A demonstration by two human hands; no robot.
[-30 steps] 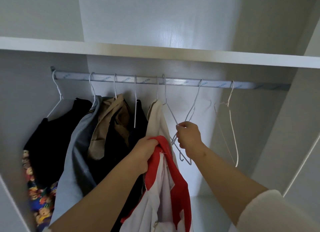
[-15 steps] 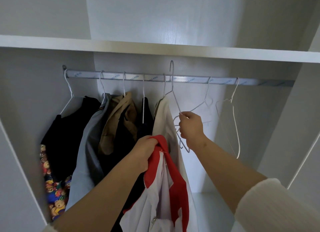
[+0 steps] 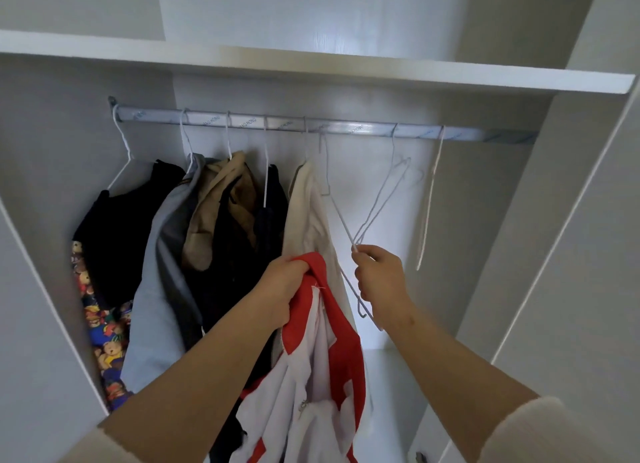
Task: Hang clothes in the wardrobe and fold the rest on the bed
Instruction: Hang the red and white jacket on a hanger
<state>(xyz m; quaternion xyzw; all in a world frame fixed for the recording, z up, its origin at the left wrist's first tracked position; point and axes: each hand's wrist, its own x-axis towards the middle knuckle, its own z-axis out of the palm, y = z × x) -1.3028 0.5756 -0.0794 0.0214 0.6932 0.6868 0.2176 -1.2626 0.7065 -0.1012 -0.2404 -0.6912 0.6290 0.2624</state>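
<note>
Our left grip (image 3: pixel 281 288) clutches the red-and-white garment (image 3: pixel 341 365), bunched in front of the hung clothes (image 3: pixel 221 227); our right grip (image 3: pixel 381 279) pinches a wire hanger (image 3: pixel 341 220) below the rail (image 3: pixel 367 129).

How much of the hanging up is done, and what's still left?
Done: several clothes, from a black top to a cream garment, hang on the rail. In hand: the left hand grips a red and white garment, the right hand holds a wire hanger. Left: the red and white garment is not on the hanger yet. The bed is out of view, so folding can't be judged.
</note>
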